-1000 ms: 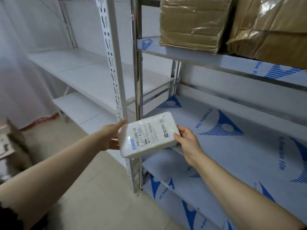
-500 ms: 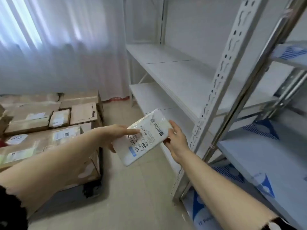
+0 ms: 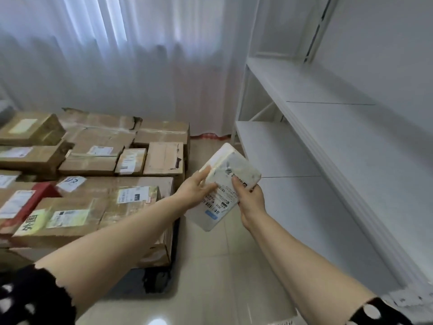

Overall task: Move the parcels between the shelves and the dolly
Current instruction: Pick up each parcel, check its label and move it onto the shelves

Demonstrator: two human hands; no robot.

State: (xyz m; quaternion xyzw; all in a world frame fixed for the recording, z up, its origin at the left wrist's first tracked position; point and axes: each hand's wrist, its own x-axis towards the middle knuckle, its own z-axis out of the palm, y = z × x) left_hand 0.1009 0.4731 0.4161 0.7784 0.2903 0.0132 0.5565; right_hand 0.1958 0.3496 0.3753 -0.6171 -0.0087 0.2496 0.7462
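I hold a flat white parcel (image 3: 225,184) with a printed shipping label in both hands, in the air between the dolly and the shelves. My left hand (image 3: 195,187) grips its left edge, thumb on top. My right hand (image 3: 249,199) grips its right edge with fingers curled over the label. The parcel is tilted, its far end raised. To the left, the dolly (image 3: 173,254) carries several stacked brown cardboard parcels (image 3: 98,207) with labels. The white shelves (image 3: 304,141) stand on the right.
White curtains (image 3: 117,55) hang behind the dolly. A dolly wheel (image 3: 155,281) sits on the tiled floor (image 3: 210,277) between the dolly and the shelves. A red box (image 3: 35,195) lies among the cardboard parcels at the left.
My view has swung left from the blue-film shelves toward the dolly. The white parcel, held in both hands throughout, has come along and turned more upright.
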